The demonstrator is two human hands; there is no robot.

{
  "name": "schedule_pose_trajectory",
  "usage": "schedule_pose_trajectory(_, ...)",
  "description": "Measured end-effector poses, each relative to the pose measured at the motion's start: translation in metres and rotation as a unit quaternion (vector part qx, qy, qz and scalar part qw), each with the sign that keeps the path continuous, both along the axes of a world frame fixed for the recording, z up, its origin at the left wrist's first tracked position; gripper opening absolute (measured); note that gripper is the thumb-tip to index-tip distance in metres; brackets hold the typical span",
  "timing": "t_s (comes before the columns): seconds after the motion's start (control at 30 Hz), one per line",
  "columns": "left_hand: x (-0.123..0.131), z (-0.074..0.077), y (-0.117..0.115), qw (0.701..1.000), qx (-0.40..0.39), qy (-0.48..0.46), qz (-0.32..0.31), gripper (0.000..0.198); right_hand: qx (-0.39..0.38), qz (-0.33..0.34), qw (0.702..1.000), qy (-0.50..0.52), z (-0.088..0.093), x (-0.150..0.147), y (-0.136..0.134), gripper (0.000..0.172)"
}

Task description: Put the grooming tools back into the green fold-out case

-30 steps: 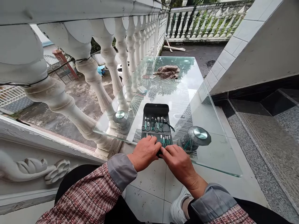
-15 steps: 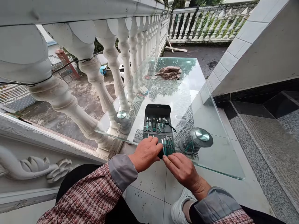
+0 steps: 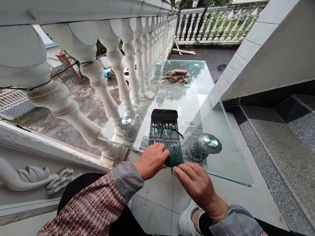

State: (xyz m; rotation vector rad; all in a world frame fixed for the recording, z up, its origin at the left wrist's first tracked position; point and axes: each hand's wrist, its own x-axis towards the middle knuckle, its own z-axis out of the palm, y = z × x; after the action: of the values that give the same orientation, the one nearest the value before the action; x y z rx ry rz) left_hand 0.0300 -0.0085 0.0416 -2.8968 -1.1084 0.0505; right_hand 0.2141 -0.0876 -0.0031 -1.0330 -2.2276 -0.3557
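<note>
An open black manicure set case (image 3: 164, 114) lies on the glass table, its small scissors (image 3: 167, 133), nail clippers and slim green-handled tools (image 3: 175, 153) held in loops. My left hand (image 3: 153, 160) is closed on the case's lower left part, covering some of that row. One thin green manicure tool (image 3: 171, 164) sticks out past the case's near edge. At its lower end are the pinched fingertips of my right hand (image 3: 194, 182); the exact grip is partly hidden by the fingers.
Beneath the glass table (image 3: 228, 164) are round metal-topped supports (image 3: 205, 144). A crumpled brown cloth (image 3: 176, 76) and a small card (image 3: 149, 94) lie farther back on it. White balusters (image 3: 108, 82) line the left, stone steps (image 3: 278, 134) the right.
My right hand has moved slightly down and right from the case edge. The green tool now juts out below the case. My left hand stays on the case.
</note>
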Motion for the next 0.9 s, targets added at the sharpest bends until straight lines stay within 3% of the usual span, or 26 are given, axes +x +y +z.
schedule_pose_trajectory(0.1,0.001,0.001,0.0,1.0,-0.002,0.001,0.009,0.035,0.002,-0.017,0.999,-0.027,-0.007,-0.009,0.009,0.023)
schedule_pose_trajectory(0.27,0.002,0.004,-0.001,1.0,-0.004,0.006,0.01,0.034,0.022,0.012,0.999,-0.039,-0.006,-0.018,0.015,0.018)
schedule_pose_trajectory(0.5,0.001,0.005,-0.002,1.0,-0.001,0.007,0.007,0.039,0.036,0.126,0.991,-0.021,0.015,-0.009,-0.004,0.025)
schedule_pose_trajectory(0.57,0.001,0.004,-0.002,1.0,0.0,0.005,0.005,0.04,0.037,0.077,0.996,-0.012,0.018,0.005,-0.003,0.028)
schedule_pose_trajectory(0.7,0.001,0.004,-0.001,1.0,-0.002,0.007,0.001,0.04,0.062,-0.125,0.99,-0.021,0.013,0.036,0.018,0.023)
schedule_pose_trajectory(0.8,0.001,0.004,-0.001,1.0,-0.005,0.008,0.0,0.04,0.061,-0.201,0.976,-0.054,0.006,0.049,0.031,0.017)
schedule_pose_trajectory(0.9,0.0,0.005,-0.002,1.0,-0.007,0.002,-0.001,0.038,0.023,-0.255,0.964,-0.067,0.004,0.05,0.031,0.022)
